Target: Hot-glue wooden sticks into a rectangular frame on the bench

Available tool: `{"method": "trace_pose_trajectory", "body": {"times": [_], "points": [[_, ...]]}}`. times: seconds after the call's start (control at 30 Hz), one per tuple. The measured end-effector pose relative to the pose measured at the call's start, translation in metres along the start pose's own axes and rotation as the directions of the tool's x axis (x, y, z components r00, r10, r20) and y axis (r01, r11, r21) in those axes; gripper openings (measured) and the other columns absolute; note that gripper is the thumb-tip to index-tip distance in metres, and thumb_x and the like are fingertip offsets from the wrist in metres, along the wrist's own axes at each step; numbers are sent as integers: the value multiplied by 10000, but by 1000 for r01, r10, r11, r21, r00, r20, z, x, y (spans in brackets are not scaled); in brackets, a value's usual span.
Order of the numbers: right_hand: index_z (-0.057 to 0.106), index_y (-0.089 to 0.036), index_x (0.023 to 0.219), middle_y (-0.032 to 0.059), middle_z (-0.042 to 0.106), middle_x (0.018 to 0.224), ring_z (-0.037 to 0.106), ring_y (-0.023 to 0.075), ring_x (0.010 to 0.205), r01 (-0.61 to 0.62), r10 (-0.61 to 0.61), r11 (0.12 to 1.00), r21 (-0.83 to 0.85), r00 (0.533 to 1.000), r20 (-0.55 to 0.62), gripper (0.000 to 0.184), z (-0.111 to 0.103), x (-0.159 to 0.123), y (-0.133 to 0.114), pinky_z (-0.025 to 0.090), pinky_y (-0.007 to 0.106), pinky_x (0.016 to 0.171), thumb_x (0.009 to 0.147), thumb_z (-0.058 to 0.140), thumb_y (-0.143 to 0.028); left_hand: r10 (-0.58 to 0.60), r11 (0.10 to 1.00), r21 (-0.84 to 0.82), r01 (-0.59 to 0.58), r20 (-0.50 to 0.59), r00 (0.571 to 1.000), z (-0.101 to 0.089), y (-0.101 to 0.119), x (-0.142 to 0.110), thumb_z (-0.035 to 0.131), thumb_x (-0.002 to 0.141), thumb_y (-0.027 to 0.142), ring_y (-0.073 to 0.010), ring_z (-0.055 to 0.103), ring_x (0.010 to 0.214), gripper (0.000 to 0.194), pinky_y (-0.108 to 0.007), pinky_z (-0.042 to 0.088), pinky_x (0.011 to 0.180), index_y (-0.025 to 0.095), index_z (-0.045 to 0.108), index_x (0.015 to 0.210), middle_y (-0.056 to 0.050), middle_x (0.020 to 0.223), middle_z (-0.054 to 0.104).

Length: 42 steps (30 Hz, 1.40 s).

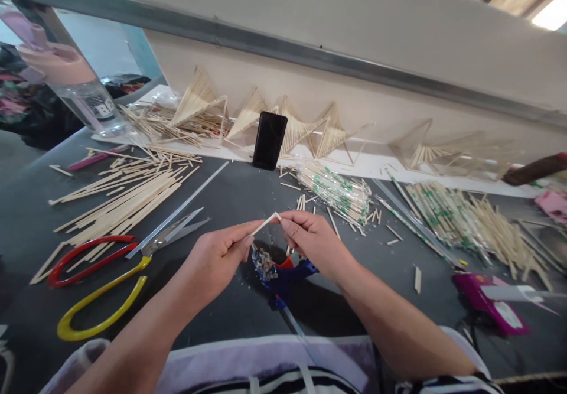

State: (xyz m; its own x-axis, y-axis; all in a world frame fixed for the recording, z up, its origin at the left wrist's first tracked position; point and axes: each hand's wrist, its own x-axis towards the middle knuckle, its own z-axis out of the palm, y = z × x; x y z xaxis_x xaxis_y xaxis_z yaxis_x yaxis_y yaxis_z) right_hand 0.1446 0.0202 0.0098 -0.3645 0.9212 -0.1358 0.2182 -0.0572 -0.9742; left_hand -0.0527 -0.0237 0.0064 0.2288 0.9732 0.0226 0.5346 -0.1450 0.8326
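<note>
My left hand (220, 258) pinches a thin wooden stick (264, 224) between thumb and fingers. My right hand (313, 241) is closed at the stick's far end, where it meets a second short piece at an angle; the fingers hide most of that piece. Below and between my hands a blue glue gun (290, 276) lies on the table, its nozzle end crusted with grey residue. A clear glue stick (297, 326) sticks out of its back. To the left of my left hand lie large scissors (150, 249) with one red and one yellow handle, blades apart.
Loose wooden sticks (128, 202) spread at the left beside a pink-lidded bottle (88, 95). A phone (269, 140) leans before several fan-shaped stick frames (332, 131). Wrapped chopstick packs (334, 187) lie at centre right. A magenta device (489, 302) sits at the right.
</note>
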Motion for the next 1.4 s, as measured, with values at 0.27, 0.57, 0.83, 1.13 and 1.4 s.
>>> {"method": "trace_pose_trajectory", "body": {"times": [0.27, 0.57, 0.83, 1.13, 1.4], "points": [[679, -180, 1007, -68, 414, 495, 346, 68, 440, -16, 16, 1000, 0, 1000, 7, 272, -1, 1, 2, 277, 210, 445, 868, 490, -317, 1, 1000, 7, -1, 0, 1000, 0, 2, 2, 405, 893, 242, -83, 480, 594, 392, -160, 400, 581, 237, 613, 1226, 37, 642, 535], [674, -183, 1020, -70, 407, 493, 346, 69, 436, 3, -3, 1000, -21, 1000, 8, 272, -1, 2, 4, 282, 208, 442, 865, 493, -315, -6, 1000, 27, 6, 14, 1000, 1, -1, 2, 395, 905, 262, -84, 477, 594, 393, -163, 391, 580, 263, 599, 1240, 41, 644, 526], [679, -189, 1017, -61, 420, 505, 360, 69, 447, 18, -18, 999, -34, 1000, 10, 280, -2, 5, 10, 276, 205, 439, 862, 498, -335, -26, 1000, 15, 26, 22, 999, 2, 1, 3, 394, 896, 244, -89, 479, 597, 406, -170, 384, 575, 254, 593, 1250, 37, 643, 523], [698, -189, 978, -47, 458, 504, 366, 72, 445, 0, -3, 998, -60, 999, -38, 274, 0, 5, 9, 268, 207, 425, 837, 519, -342, -8, 999, 31, 8, 0, 1000, 0, 3, 3, 401, 884, 234, -87, 458, 550, 396, -164, 376, 528, 243, 623, 1212, 35, 619, 542], [695, -184, 991, -51, 462, 514, 371, 68, 440, 6, -8, 999, -39, 999, -43, 276, 1, 5, 8, 287, 204, 426, 835, 523, -331, -42, 999, 31, 42, 2, 999, 3, 2, 3, 403, 888, 241, -81, 457, 564, 402, -161, 376, 546, 248, 605, 1235, 39, 636, 542]]}}
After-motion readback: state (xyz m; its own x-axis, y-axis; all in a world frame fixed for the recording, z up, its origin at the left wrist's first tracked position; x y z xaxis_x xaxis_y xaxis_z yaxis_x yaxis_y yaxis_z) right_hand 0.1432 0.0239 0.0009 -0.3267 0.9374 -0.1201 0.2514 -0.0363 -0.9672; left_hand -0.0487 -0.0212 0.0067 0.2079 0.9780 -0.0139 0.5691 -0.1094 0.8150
